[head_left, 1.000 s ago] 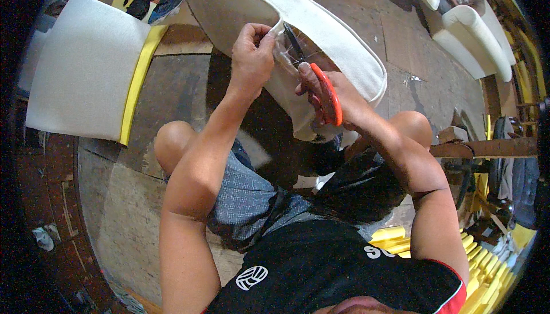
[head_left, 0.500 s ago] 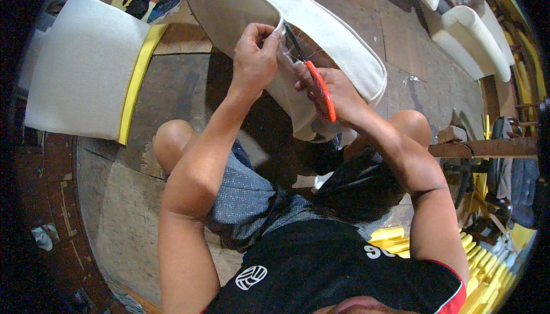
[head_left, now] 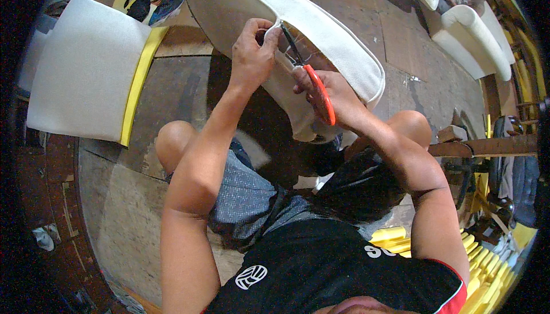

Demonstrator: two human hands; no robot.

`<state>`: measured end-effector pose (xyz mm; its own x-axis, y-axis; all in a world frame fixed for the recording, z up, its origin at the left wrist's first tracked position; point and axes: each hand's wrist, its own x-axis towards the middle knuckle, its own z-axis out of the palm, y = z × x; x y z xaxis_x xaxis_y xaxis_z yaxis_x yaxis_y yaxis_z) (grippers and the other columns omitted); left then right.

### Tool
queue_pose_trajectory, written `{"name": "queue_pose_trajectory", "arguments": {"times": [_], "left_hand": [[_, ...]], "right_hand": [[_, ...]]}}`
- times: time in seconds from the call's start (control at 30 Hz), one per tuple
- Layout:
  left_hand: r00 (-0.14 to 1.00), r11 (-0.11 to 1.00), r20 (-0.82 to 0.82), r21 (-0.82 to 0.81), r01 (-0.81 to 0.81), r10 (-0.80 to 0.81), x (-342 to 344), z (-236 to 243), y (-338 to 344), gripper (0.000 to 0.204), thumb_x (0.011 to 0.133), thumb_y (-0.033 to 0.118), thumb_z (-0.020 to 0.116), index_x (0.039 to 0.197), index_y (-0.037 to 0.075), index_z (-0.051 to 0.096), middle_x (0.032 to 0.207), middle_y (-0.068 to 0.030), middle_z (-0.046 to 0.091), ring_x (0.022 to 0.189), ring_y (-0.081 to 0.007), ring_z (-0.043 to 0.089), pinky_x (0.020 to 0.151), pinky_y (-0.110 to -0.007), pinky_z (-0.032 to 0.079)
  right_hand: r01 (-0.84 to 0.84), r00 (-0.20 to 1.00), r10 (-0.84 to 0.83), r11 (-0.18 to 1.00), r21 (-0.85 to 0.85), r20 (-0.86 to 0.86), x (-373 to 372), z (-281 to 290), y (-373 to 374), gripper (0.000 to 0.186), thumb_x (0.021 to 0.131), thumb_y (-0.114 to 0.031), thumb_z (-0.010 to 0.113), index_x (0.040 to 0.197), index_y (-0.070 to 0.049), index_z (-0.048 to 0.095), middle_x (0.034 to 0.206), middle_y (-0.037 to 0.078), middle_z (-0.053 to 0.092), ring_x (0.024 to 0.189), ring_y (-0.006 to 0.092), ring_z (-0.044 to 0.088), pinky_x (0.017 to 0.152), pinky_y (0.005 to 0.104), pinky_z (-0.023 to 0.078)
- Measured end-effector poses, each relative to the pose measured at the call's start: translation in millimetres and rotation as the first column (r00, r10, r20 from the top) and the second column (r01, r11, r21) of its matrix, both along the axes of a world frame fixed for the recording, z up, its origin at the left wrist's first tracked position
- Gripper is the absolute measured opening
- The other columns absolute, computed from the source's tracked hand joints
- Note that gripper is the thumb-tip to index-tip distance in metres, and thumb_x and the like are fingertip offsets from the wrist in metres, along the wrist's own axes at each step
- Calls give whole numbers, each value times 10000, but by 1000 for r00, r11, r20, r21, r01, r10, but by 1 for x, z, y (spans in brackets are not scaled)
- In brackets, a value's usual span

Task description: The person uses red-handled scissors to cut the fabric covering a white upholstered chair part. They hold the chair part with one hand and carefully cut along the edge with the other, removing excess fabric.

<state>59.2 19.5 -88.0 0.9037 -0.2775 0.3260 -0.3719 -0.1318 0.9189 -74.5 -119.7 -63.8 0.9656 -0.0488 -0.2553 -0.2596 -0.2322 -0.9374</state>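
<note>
Looks down over a worn, grey-brown board floor, with bent knees spread left and right. Faces a large, curved, cream fabric-covered upholstery piece, far and central, open on its near side and brownish inside there. Wears a black shirt with red sleeve trim. Has a broad, cream, roughly rectangular fabric-covered panel to the far left. Wears grey patterned shorts. Has a bundle of long yellow strips to the near right and a rounded cream upholstered form to the far right. Also has a single yellow strip, running along the panel's right side. Raises the left hand to the curved piece, thumb and fingertips pressed together. Wraps the fingers of the right hand, nearer and farther right, around scissors with red-orange handles and dark blades. Points the blades far and left into the opening, tips just beside the left fingertips. Cannot tell whether the blades touch cloth. Pinches, left-handed, a thin cream fabric edge, just left of fine pale threads in the opening.
</note>
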Motion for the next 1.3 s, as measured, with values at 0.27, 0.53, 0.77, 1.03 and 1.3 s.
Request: {"name": "queue_pose_trajectory", "arguments": {"times": [0.27, 0.53, 0.77, 1.03, 1.3], "left_hand": [[995, 996, 78, 56, -71, 66, 3, 2, 3, 189, 900, 156, 656, 1009, 10, 606, 904, -126, 663, 815, -196, 650, 731, -337, 521], [999, 998, 0, -45, -46, 46, -4, 5, 1, 186, 891, 136, 670, 995, -1, 599, 897, -113, 662, 799, -174, 645, 722, -324, 525], [999, 993, 34, -112, -31, 35, -1, 0, 4, 160, 881, 104, 676, 979, 1, 603, 882, -97, 667, 789, -150, 637, 714, -308, 523], [997, 999, -68, -43, -31, 28, -4, 3, 3, 142, 891, 116, 661, 959, 3, 608, 875, -93, 660, 776, -147, 620, 686, -313, 506], [954, 938, -282, -293, -184, 99, 20, -14, 8, 152, 919, 124, 622, 1002, 6, 575, 929, -96, 618, 845, -155, 574, 740, -316, 485]], "right_hand": [[1, 999, 1, 999, 50, -34, 5, 2, -2, 628, 911, -672, 508, 882, -57, 630, 547, -57, 446, 419, 72, 433, 397, 234, 337], [5, 996, 2, 997, 80, -85, 10, 4, -2, 658, 904, -683, 505, 874, -38, 633, 533, -38, 450, 400, 92, 440, 380, 248, 344], [3, 997, 5, 994, 106, -76, 13, 8, 2, 672, 900, -683, 513, 858, -25, 641, 521, -33, 441, 392, 98, 442, 367, 255, 359], [49, 993, -35, 991, 123, -111, 13, 11, 6, 674, 886, -697, 524, 831, -37, 649, 551, -39, 458, 418, 86, 452, 381, 242, 343], [27, 994, -21, 998, 56, -104, 10, 8, 5, 645, 893, -689, 523, 830, -58, 635, 559, -46, 474, 429, 73, 446, 390, 239, 328]]}}
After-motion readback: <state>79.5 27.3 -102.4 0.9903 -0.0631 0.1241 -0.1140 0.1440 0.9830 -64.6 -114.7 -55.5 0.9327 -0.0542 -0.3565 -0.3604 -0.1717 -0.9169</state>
